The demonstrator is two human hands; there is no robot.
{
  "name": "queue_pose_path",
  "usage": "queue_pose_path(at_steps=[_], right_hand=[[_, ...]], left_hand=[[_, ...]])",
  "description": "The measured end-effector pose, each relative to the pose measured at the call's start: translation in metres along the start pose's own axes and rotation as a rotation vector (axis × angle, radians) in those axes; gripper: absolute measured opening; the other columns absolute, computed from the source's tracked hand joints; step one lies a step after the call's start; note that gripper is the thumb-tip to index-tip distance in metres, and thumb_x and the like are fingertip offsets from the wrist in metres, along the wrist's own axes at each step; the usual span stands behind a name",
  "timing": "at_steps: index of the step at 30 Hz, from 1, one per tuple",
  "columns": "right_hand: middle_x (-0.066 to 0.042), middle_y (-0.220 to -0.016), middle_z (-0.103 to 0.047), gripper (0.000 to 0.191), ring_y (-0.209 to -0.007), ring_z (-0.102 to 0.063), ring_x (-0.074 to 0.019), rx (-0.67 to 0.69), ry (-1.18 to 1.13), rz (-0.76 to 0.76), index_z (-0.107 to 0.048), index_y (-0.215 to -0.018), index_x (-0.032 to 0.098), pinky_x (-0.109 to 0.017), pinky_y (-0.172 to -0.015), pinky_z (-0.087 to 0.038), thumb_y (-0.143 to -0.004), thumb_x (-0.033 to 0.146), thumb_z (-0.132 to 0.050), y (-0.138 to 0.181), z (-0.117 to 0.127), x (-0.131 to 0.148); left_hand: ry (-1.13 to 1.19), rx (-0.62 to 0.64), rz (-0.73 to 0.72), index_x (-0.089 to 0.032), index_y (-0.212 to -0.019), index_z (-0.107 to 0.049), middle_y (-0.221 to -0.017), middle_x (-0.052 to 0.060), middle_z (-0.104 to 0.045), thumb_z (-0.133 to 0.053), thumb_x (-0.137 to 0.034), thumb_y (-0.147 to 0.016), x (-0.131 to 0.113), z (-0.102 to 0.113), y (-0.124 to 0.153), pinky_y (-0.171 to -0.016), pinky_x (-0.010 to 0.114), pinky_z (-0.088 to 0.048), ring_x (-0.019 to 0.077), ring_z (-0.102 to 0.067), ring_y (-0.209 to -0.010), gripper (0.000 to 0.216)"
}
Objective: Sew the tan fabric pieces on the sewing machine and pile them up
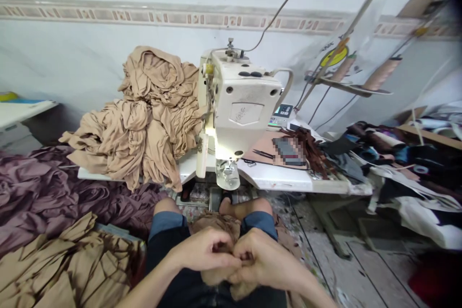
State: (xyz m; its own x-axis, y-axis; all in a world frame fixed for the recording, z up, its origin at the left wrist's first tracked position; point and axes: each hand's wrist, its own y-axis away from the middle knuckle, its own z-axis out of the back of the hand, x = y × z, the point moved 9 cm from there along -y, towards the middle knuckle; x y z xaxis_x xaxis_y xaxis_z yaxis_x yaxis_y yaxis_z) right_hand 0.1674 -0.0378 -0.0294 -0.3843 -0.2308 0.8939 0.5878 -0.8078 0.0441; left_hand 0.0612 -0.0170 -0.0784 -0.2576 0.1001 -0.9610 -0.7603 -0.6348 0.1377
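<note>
Above the lap, in front of the sewing machine [245, 110], tan cloth [214, 276] is pinched between the fingers of both the left hand [207, 250] and the right hand [265, 260]. Close finger work seems to be under way; next, a steady two-handed grip is probably called for. The cloth is crumpled and matt.

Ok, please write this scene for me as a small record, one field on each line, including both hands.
Left hand: pinching bunched tan cloth
Right hand: close against the left, gripping the same cloth
Ahead: pale sewing machine on a white table, its light on
Left of machine: large heap of tan fabric
Right of machine: thread cones on a stand
Lower left: mauve fabric and more tan pieces
</note>
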Motion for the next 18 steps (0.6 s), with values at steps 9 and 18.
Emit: queue_pose_path(at_steps=[9,18], right_hand=[[-0.002,-0.069,-0.069,0.036,-0.063,-0.058,-0.0163,-0.234,-0.203,-0.121,-0.084,-0.075,0.020,-0.026,-0.058,-0.042,-0.096,0.048,-0.075,0.004,0.037,-0.043],[-0.002,-0.067,-0.066,0.043,-0.062,-0.056,-0.0177,-0.503,-0.203,-0.097,-0.081,-0.075,0.018,-0.028,-0.057,-0.042,-0.095,0.055,-0.073,-0.003,0.042,-0.042]], left_hand=[[0.123,-0.247,0.045,-0.014,-0.090,-0.074,-0.068,-0.003,-0.052,-0.070,-0.055,-0.099,0.019,0.032,0.013,-0.057,0.022,-0.033,0.0116,-0.043,-0.062,0.042],[-0.108,-0.415,-0.131,-0.020,-0.116,-0.088,-0.083,0.007,-0.071,-0.066,-0.043,-0.105,-0.005,0.069,0.022,-0.068,0.027,-0.047,0.0195,-0.065,-0.077,0.034]])
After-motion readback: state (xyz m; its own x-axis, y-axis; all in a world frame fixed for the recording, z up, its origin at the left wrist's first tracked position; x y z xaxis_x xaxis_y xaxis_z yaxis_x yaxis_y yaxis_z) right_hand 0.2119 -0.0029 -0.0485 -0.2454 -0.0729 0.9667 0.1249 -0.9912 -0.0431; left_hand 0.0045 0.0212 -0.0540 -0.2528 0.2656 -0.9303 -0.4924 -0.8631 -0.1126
